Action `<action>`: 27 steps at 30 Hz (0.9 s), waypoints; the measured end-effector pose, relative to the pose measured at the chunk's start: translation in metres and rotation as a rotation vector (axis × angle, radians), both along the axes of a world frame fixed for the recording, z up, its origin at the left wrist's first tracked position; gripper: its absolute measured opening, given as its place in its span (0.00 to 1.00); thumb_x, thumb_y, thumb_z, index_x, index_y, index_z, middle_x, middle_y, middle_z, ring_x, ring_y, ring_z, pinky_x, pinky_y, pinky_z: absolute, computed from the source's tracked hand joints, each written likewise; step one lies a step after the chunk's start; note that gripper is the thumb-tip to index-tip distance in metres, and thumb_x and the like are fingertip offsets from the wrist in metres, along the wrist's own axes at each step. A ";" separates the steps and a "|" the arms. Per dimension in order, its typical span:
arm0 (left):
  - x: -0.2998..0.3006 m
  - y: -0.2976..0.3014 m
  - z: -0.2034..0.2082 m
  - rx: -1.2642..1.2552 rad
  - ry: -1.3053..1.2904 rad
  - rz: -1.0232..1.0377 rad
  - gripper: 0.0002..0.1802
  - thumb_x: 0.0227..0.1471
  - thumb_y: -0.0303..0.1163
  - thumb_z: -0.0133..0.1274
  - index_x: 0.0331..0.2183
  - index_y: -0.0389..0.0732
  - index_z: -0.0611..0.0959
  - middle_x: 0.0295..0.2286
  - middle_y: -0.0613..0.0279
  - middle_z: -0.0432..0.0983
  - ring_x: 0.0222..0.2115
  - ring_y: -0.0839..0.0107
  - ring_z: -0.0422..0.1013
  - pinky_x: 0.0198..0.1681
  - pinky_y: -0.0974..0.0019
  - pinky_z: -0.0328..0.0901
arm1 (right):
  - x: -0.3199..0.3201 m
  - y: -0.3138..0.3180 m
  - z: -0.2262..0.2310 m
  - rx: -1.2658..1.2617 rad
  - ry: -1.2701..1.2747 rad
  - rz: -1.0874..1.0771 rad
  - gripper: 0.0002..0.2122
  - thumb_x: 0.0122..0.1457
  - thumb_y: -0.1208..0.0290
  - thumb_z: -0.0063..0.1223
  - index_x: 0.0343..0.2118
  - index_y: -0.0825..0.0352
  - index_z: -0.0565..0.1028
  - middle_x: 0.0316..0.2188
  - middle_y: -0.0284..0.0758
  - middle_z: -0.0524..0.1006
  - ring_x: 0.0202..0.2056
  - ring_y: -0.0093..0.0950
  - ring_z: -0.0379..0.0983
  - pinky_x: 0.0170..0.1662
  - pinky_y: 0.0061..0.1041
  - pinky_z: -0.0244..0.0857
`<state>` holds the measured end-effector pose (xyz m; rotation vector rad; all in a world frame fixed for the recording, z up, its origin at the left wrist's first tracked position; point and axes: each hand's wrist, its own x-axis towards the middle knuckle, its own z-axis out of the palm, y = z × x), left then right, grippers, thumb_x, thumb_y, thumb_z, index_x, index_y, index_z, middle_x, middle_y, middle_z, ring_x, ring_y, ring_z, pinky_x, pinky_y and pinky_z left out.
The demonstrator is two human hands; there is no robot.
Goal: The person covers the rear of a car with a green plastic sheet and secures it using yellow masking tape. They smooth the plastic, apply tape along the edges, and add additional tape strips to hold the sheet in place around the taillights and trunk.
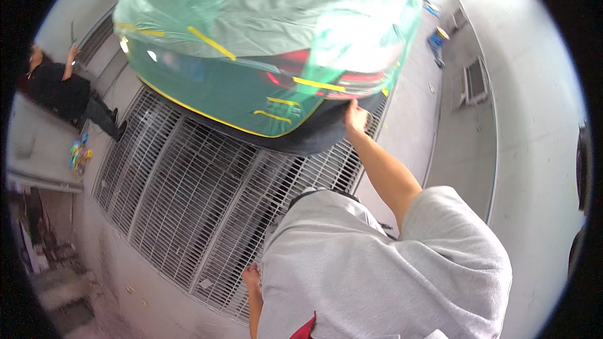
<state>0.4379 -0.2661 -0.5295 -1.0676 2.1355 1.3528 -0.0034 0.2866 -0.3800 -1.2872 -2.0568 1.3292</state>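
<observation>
carefully, and with a light touch, work the right hand (357, 117) at the dark bumper (317, 127), ahead at upper centre, on the near corner of the covered car (213, 88), just below the tail lamp (363, 79); seen there with fingertips up at the corner's upper edge, seemingly touching; cannot tell how far apart, nor whether pinching anything; probably best to press with pads rather than nails, to follow the edge in short, even strokes, and to spare the thin green film (251, 6) and yellow tape (210, 43) from any tug; could lift or tear if dragged; leave the left hand (251, 275) low beside the grey shirt (377, 257), with fingers loosely curled and nothing visibly held, or raise it to steady the film; underneath, slatted metal grating (188, 157) reaching in below the bumper, with pale floor (402, 97) to the right; around, light-grey walls (534, 100), a low vent (475, 81), a blue and yellow can (438, 39); at far left, well apart, a person (63, 88) in dark clothes.
</observation>
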 end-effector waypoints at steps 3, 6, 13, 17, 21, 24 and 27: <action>0.025 -0.021 -0.040 -0.009 0.068 -0.033 0.20 0.57 0.41 0.60 0.29 0.30 0.85 0.20 0.57 0.79 0.23 0.63 0.75 0.31 0.56 0.68 | 0.008 -0.023 0.018 -0.088 0.048 0.044 0.34 0.67 0.42 0.43 0.28 0.77 0.81 0.25 0.52 0.81 0.33 0.48 0.79 0.45 0.45 0.69; 0.035 -0.040 -0.068 -0.043 0.037 -0.149 0.20 0.57 0.41 0.60 0.29 0.30 0.85 0.19 0.57 0.79 0.22 0.63 0.74 0.31 0.56 0.68 | 0.010 -0.038 0.023 -0.102 0.073 0.039 0.34 0.68 0.42 0.42 0.27 0.75 0.81 0.25 0.49 0.81 0.32 0.45 0.80 0.43 0.43 0.70; -0.020 -0.041 0.024 -0.034 -0.021 -0.062 0.17 0.59 0.36 0.57 0.21 0.39 0.79 0.16 0.68 0.71 0.19 0.76 0.67 0.25 0.67 0.61 | -0.004 -0.084 0.012 -0.030 0.172 0.004 0.34 0.71 0.43 0.39 0.21 0.72 0.78 0.15 0.37 0.75 0.16 0.29 0.72 0.22 0.31 0.68; -0.052 -0.023 0.070 -0.025 0.027 -0.051 0.16 0.60 0.37 0.57 0.23 0.39 0.79 0.18 0.68 0.72 0.20 0.77 0.66 0.25 0.68 0.60 | -0.007 -0.112 0.025 -0.208 0.109 0.015 0.34 0.72 0.46 0.35 0.24 0.73 0.82 0.24 0.49 0.82 0.34 0.49 0.81 0.44 0.44 0.71; -0.058 -0.014 0.074 0.059 0.004 0.014 0.14 0.60 0.37 0.59 0.28 0.37 0.81 0.21 0.68 0.75 0.21 0.76 0.68 0.26 0.69 0.63 | -0.011 -0.130 0.035 -0.137 0.118 0.010 0.34 0.72 0.46 0.34 0.25 0.74 0.81 0.20 0.46 0.80 0.25 0.41 0.80 0.35 0.41 0.72; -0.050 -0.014 0.068 0.086 -0.003 0.007 0.13 0.60 0.36 0.59 0.30 0.35 0.82 0.22 0.67 0.76 0.22 0.76 0.70 0.27 0.70 0.64 | -0.010 -0.136 0.038 -0.205 0.154 0.042 0.33 0.73 0.47 0.36 0.25 0.74 0.79 0.19 0.42 0.78 0.20 0.35 0.76 0.29 0.35 0.71; -0.039 -0.019 0.058 0.119 -0.037 -0.006 0.12 0.61 0.34 0.58 0.30 0.35 0.82 0.22 0.67 0.76 0.22 0.77 0.70 0.26 0.70 0.64 | -0.007 -0.139 0.043 -0.251 0.196 0.062 0.31 0.73 0.47 0.38 0.25 0.72 0.75 0.18 0.35 0.74 0.14 0.27 0.69 0.20 0.27 0.67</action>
